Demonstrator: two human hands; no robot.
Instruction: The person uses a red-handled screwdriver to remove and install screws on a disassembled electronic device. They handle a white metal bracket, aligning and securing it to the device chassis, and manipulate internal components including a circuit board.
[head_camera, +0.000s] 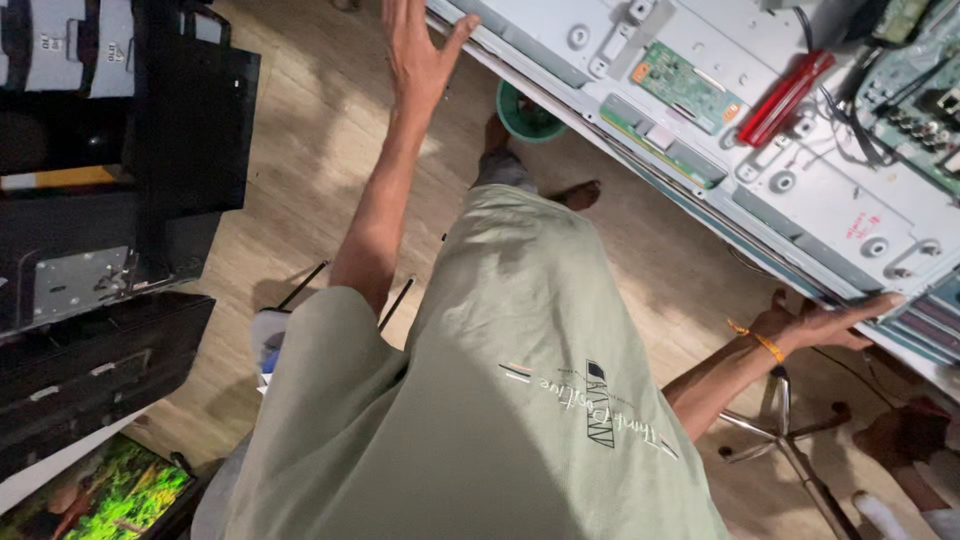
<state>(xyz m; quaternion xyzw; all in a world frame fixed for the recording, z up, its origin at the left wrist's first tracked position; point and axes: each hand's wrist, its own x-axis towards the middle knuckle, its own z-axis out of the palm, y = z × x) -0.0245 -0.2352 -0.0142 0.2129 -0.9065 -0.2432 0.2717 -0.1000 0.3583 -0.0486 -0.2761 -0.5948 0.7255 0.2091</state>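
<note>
Loose sage-green short-sleeved shirt (500, 400), printed emblem and script low on front. Grey trouser leg (503, 168) beyond shirt hem, bare feet. Orange thread band (762, 342) on wrist beside right hand (825, 322). Left hand (415, 55) bare, forearm uncovered.

Pale wood-plank floor (320, 130) fills the centre, lit bright at 12 o'clock, shadowed toward 6. Black cabinets or panels (110, 200) stacked at 9 o'clock, a lit green screen (110, 495) at 7. Chrome swivel-chair base (790, 440) at 4 o'clock, green round tub (525, 115) on the floor at 12.
</note>
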